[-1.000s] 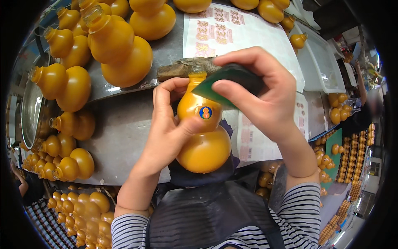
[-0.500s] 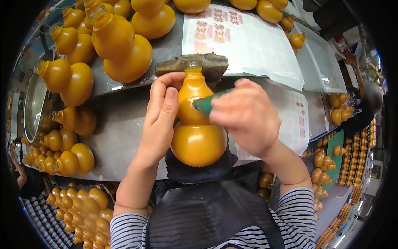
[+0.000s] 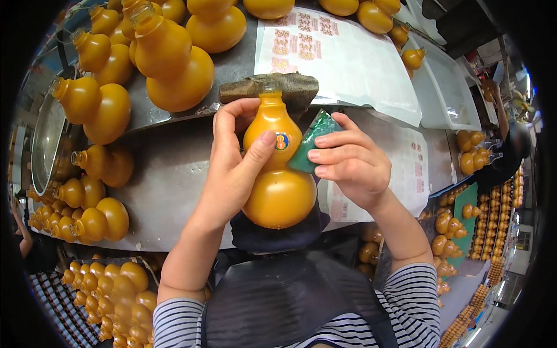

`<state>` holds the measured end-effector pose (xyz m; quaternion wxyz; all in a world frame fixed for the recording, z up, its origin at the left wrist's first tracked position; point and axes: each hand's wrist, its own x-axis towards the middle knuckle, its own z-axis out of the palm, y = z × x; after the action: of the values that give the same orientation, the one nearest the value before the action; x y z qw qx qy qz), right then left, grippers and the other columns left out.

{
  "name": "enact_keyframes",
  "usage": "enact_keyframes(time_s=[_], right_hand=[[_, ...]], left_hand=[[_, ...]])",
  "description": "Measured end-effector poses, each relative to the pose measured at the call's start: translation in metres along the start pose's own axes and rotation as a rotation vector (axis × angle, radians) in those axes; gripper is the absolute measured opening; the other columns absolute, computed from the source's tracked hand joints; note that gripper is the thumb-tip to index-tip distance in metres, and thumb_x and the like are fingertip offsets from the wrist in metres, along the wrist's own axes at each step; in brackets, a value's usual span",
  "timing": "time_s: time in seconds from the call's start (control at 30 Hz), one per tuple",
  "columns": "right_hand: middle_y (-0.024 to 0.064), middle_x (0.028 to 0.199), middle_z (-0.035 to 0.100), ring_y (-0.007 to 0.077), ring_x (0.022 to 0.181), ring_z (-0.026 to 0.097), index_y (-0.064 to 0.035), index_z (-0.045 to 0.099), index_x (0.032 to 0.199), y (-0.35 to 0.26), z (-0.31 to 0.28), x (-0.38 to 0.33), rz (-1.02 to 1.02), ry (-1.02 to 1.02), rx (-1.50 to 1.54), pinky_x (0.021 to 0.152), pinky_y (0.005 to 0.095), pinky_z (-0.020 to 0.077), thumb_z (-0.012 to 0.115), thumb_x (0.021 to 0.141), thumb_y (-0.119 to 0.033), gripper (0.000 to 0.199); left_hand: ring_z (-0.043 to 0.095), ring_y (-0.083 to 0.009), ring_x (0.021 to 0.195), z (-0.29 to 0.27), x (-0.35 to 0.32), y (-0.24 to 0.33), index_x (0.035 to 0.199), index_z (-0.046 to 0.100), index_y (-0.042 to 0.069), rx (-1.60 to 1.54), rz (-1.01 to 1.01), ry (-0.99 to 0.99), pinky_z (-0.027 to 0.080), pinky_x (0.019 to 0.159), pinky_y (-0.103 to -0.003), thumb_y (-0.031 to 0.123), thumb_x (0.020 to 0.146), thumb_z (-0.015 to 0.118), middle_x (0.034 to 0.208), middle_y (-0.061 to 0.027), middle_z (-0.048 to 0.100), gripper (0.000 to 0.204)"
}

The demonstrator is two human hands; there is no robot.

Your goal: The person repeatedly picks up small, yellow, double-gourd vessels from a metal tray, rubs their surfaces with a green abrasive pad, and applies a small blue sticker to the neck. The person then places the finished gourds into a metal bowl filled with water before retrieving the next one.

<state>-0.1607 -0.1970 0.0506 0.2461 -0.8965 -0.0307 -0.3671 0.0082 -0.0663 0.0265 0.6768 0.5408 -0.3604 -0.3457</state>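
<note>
A glossy orange-yellow gourd-shaped bottle (image 3: 279,200) lies in front of me, its clear neck against a notched wooden block (image 3: 238,90) and its wide bulb toward my lap. My left hand (image 3: 229,174) holds it along the left side of the upper bulb. The left thumb presses beside a small round blue, white and orange sticker (image 3: 282,141) on that bulb. In my right hand (image 3: 360,165) is a flat green scraper-like piece (image 3: 315,142), pinched between thumb and fingers. Its lower corner is close to the bottle's waist; whether it touches I cannot tell.
Similar gourd bottles (image 3: 174,75) stand at the left and far side of the metal table (image 3: 156,185). Label sheets (image 3: 360,75) lie beyond my right hand, near a white plastic bin (image 3: 444,87). Further gourd bottles fill trays (image 3: 116,296) at lower left and racks at right.
My right hand has drawn the green piece back to the right and turned it, uncovering the round sticker. My left thumb has moved across onto the upper bulb beside it.
</note>
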Motion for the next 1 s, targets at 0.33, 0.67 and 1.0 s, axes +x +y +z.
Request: enact_keyframes(time_s=[0.33,0.67,1.0], right_hand=[[0.0004,0.076,0.065,0.0157,0.067,0.058,-0.0088,0.074,0.088,-0.038,0.025,0.048,-0.186,-0.062,-0.226,0.061,0.0292,0.0480,0.074,0.061,-0.005,0.027],[0.0049,0.079,0.064,0.0120,0.076,0.061,-0.0036,0.068,0.095,0.112,-0.039,0.063,0.781,0.058,0.141,0.070,0.0267,0.0492,0.058,0.092,-0.028,0.027],[0.0112,0.078,0.065,0.0303,0.073,0.062,-0.0095,0.071,0.103,0.085,-0.045,0.002,0.580,-0.301,-0.657,0.065,0.0414,0.0496,0.059,0.086,-0.016,0.022]], left_hand=[[0.048,-0.0138,0.113,0.000,0.001,0.018,0.132,0.043,0.000,-0.381,-0.095,-0.051,0.038,0.100,-0.028,0.035,0.106,0.032,0.123,-0.0099,0.049,0.045],[0.047,-0.0203,0.112,0.003,0.000,0.003,0.127,0.043,-0.002,0.038,0.006,0.043,0.036,0.101,-0.032,0.013,0.097,0.046,0.118,-0.0119,0.045,0.034],[0.046,-0.0199,0.114,0.001,-0.001,0.015,0.129,0.039,-0.002,0.130,-0.031,0.028,0.036,0.102,-0.033,0.020,0.093,0.059,0.119,-0.0127,0.046,0.047]])
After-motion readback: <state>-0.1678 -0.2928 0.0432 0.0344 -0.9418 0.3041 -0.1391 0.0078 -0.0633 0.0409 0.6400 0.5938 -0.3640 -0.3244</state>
